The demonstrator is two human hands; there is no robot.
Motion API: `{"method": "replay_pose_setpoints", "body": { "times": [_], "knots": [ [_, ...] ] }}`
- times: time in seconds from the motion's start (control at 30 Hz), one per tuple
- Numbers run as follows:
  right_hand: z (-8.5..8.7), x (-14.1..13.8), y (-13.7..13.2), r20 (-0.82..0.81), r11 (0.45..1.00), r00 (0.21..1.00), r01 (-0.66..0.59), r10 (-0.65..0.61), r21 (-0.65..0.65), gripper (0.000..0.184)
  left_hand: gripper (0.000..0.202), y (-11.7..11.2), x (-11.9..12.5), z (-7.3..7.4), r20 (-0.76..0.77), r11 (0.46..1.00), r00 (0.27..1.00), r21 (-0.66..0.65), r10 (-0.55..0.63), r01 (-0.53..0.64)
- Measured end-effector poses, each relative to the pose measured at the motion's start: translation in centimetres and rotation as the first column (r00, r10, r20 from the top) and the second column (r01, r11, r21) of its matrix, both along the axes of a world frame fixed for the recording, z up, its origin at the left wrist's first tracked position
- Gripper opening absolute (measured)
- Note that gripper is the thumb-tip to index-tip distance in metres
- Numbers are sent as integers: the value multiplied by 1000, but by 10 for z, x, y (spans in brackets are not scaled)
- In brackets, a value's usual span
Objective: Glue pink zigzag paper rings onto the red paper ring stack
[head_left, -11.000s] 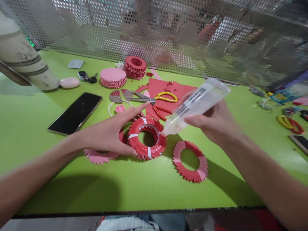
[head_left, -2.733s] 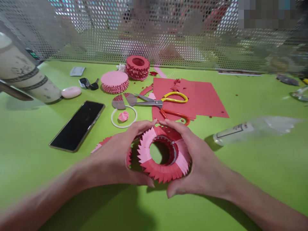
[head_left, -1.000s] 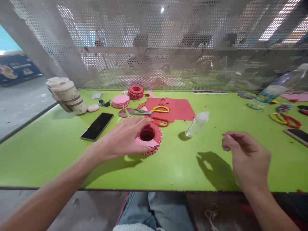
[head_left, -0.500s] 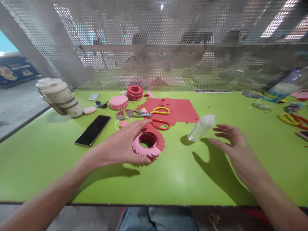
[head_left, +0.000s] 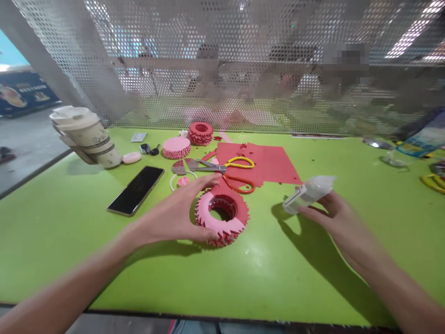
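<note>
My left hand (head_left: 181, 211) curves round the left side of a toothed paper ring (head_left: 206, 211), pink and red on top. The thumb presses on the ring's near edge, and the fingers reach its far edge. In my right hand (head_left: 335, 218) is a small clear glue bottle (head_left: 304, 197), tilted over and held between thumb and fingers. Just behind the ring lie open scissors (head_left: 222, 168) with one yellow and one orange handle, partly on red paper sheets (head_left: 274, 162).
At the left stand a lidded cup (head_left: 92, 139) and a black phone (head_left: 137, 190). Further back are a pink round paper stack (head_left: 176, 146) and a red paper ring (head_left: 200, 133). A perforated metal screen (head_left: 243, 93) borders the green table (head_left: 264, 278). More scissors (head_left: 433, 182) lie far right.
My right hand has closed on the glue bottle, which it was beside before, and the bottle leans further over. My left hand stays at the ring. The view has shifted slightly.
</note>
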State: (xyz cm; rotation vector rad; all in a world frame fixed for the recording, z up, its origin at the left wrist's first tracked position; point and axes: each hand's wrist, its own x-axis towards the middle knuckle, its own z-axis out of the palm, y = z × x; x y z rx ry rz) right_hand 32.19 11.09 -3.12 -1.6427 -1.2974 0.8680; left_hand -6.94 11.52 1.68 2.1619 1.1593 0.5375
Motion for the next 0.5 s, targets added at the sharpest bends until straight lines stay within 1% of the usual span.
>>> {"method": "replay_pose_setpoints", "body": {
  "times": [0.07, 0.17, 0.4, 0.5],
  "knots": [
    [-2, -2, 0, -3, 1000, 1000, 6, -6, 11, 75, 116, 1, 0, -3, 0, 1000, 1000, -1, -7, 7],
    [-3, -5, 0, -27, 1000, 999, 20, -20, -9, 76, 118, 3, 0, -6, 2, 1000, 1000, -10, -13, 13],
    [-6, -6, 2, -10, 999, 999, 30, -30, -18, 59, 122, 4, -4, -10, -21, 1000, 1000, -8, -5, 5],
    [-8, -6, 2, -32, 1000, 999, 2, -2, 0, 52, 122, 3, -5, -11, -28, 1000, 999, -2, -15, 15]
  ]
}}
